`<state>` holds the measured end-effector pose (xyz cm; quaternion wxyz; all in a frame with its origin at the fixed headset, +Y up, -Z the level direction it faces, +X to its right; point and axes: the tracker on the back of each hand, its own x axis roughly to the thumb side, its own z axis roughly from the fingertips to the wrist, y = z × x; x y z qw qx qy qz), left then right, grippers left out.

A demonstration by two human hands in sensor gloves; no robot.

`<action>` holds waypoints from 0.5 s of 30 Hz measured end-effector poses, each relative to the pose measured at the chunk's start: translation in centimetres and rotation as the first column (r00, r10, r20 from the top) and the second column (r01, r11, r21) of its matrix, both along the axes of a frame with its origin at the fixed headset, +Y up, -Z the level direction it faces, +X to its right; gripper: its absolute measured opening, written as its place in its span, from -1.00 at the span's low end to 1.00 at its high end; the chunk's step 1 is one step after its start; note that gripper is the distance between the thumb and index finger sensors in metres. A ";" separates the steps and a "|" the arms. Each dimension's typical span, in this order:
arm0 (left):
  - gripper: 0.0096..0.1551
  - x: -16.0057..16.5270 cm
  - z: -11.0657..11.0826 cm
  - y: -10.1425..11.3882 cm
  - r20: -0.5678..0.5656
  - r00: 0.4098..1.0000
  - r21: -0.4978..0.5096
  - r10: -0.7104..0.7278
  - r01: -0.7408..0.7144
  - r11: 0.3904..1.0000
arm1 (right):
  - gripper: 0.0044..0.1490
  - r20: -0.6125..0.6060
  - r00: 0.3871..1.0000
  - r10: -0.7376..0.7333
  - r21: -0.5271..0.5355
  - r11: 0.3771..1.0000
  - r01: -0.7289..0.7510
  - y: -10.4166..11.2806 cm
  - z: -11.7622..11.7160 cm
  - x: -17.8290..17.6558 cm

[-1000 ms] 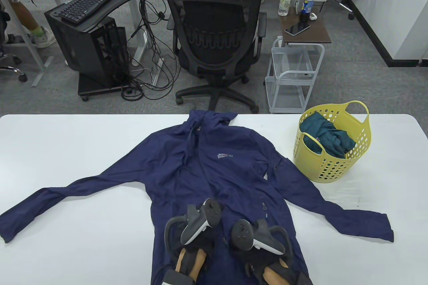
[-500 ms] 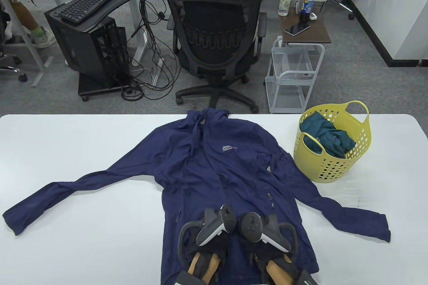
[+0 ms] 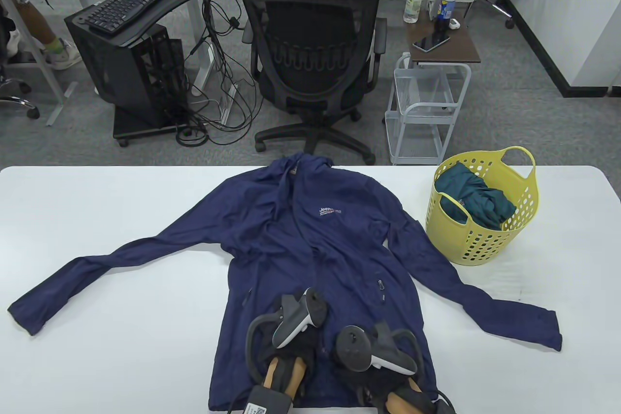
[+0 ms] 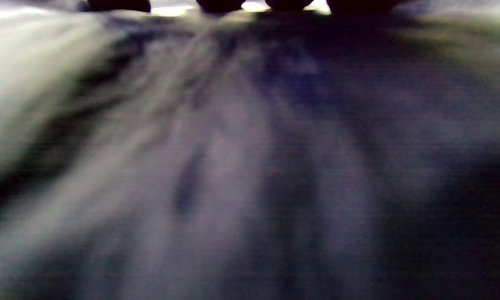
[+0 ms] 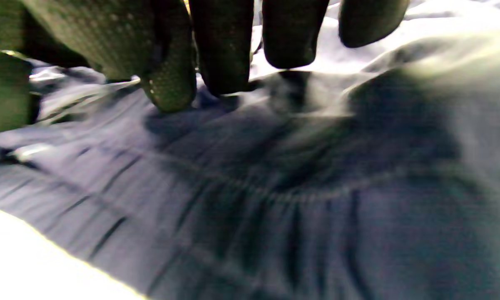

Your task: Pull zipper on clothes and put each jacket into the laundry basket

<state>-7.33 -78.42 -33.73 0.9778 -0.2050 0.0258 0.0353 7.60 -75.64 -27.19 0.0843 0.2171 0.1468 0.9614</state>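
A navy jacket (image 3: 330, 249) lies face up on the white table (image 3: 97, 220), sleeves spread to both sides. Both hands rest on its lower front near the hem. My left hand (image 3: 296, 336) is a little farther up than my right hand (image 3: 371, 360), and the trackers hide the fingers in the table view. In the right wrist view the gloved fingers (image 5: 225, 50) reach down with their tips on the navy cloth (image 5: 316, 208), with no fabric bunched between them. The left wrist view is blurred, close over the cloth (image 4: 250, 166), with fingertips (image 4: 220, 4) at the top edge.
A yellow laundry basket (image 3: 485, 249) stands at the table's right, just beyond the jacket's right sleeve, with a teal jacket (image 3: 475, 198) inside. An office chair (image 3: 310, 59) and a small cart (image 3: 422, 113) stand behind the table's far edge.
Both hands and the jacket's body slid right, then back left. The hem now lies inside the table's front edge, and the left hand sits higher than the right.
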 end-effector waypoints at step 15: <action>-0.40 -5.3 -1.2 -0.5 -0.093 0.996 0.016 -0.006 0.008 1.000 | -0.47 -0.224 0.974 -0.046 -0.123 0.992 0.019 -0.1 2.8 -3.7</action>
